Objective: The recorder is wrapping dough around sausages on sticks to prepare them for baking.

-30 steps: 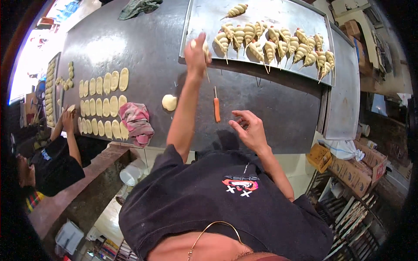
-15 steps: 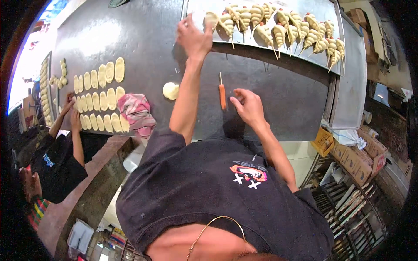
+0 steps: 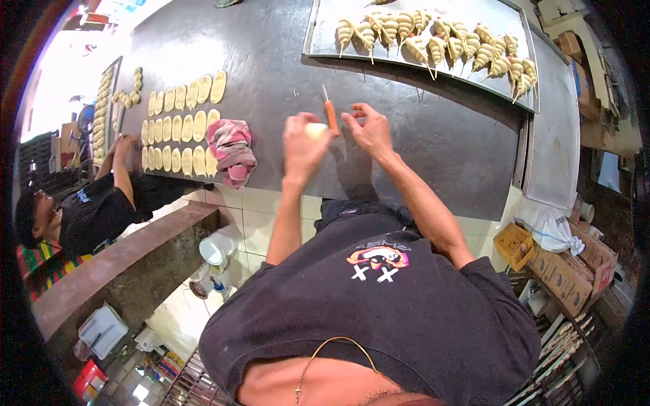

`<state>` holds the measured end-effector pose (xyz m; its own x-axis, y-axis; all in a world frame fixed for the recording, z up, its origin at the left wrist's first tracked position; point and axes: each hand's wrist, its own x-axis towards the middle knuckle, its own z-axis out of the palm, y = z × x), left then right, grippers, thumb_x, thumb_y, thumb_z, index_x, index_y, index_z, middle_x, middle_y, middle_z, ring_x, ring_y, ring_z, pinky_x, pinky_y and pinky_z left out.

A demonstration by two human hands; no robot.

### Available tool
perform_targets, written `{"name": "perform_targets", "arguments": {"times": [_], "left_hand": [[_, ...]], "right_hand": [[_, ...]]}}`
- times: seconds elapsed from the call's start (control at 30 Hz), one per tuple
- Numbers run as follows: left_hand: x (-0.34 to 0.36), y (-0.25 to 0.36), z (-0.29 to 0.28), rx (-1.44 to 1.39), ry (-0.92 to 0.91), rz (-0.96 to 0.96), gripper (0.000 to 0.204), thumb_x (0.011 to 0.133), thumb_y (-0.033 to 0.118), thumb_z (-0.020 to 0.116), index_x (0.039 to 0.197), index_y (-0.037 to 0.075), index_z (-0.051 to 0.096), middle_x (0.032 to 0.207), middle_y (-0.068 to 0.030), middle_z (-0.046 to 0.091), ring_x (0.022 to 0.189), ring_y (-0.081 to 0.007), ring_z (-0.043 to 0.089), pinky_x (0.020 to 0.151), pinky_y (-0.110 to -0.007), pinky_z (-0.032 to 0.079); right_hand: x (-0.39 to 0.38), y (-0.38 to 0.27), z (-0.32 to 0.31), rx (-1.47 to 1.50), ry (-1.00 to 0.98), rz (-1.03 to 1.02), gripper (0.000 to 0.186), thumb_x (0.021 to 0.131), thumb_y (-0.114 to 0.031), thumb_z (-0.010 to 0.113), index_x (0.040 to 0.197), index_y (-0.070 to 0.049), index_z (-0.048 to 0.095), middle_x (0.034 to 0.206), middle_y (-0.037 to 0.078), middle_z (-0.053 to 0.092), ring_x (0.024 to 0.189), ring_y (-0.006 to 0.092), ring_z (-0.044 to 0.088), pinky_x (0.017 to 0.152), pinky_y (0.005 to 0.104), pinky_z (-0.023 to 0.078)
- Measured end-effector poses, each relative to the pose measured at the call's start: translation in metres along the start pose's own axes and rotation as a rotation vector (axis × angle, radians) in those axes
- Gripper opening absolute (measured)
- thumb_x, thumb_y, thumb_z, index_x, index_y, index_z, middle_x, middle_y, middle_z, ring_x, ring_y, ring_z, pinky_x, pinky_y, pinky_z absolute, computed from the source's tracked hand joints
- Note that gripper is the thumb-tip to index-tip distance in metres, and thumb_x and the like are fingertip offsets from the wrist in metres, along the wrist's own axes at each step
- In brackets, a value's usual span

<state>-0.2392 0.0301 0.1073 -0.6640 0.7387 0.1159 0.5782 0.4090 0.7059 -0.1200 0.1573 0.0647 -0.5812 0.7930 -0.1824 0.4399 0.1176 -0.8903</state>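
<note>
My left hand (image 3: pixel 303 145) is closed around a pale dough ball (image 3: pixel 315 130) above the metal table (image 3: pixel 420 149), just left of an orange sausage on a stick (image 3: pixel 330 116). My right hand (image 3: pixel 367 128) is on the sausage's right, fingers curved and apart, holding nothing. Beyond both hands, a metal tray (image 3: pixel 318 30) carries several coiled dough pieces (image 3: pixel 437 49) on sticks with red tips showing. To the left lie rows of flattened dough ovals (image 3: pixel 179 126) beside a crumpled pink cloth (image 3: pixel 230 152).
A co-worker (image 3: pixel 95 210) at the left reaches toward a long tray of dough (image 3: pixel 103 111). A white bucket (image 3: pixel 219 243) stands below the table. Cardboard boxes (image 3: pixel 562 277), a yellow crate (image 3: pixel 511 247) and a white bag (image 3: pixel 545 227) sit at the lower right.
My left hand has come down from the tray and taken hold of the dough ball; a coiled piece stays at the tray's left. My right hand has moved slightly nearer the sausage.
</note>
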Motion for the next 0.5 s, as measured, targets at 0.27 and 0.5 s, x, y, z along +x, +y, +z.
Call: {"name": "perform_targets", "arguments": {"times": [0.27, 0.5], "left_hand": [[-0.058, 0.117, 0.063, -0.558, -0.434, 0.169, 0.066, 0.074, 0.005, 0.073, 0.134, 0.002, 0.046, 0.127, -0.0226, 0.05, 0.118, -0.0346, 0.055, 0.099, -0.04, 0.047], [-0.111, 0.029, 0.124, 0.242, -0.185, 0.221, 0.06, 0.084, 0.028, 0.069, 0.137, 0.012, 0.047, 0.144, -0.0167, 0.042, 0.136, -0.0355, 0.037, 0.113, -0.052, 0.027]], "right_hand": [[-0.114, 0.049, -0.136, -0.095, 0.067, 0.0, 0.033, 0.084, -0.015, 0.074, 0.111, 0.0, 0.062, 0.115, 0.012, 0.065, 0.104, 0.0251, 0.064, 0.084, 0.0357, 0.053], [-0.18, 0.146, -0.164, -0.989, 0.035, -0.272, 0.077, 0.091, -0.051, 0.054, 0.15, -0.007, 0.031, 0.159, 0.012, 0.025, 0.145, 0.0335, 0.023, 0.113, 0.0613, 0.016]]}}
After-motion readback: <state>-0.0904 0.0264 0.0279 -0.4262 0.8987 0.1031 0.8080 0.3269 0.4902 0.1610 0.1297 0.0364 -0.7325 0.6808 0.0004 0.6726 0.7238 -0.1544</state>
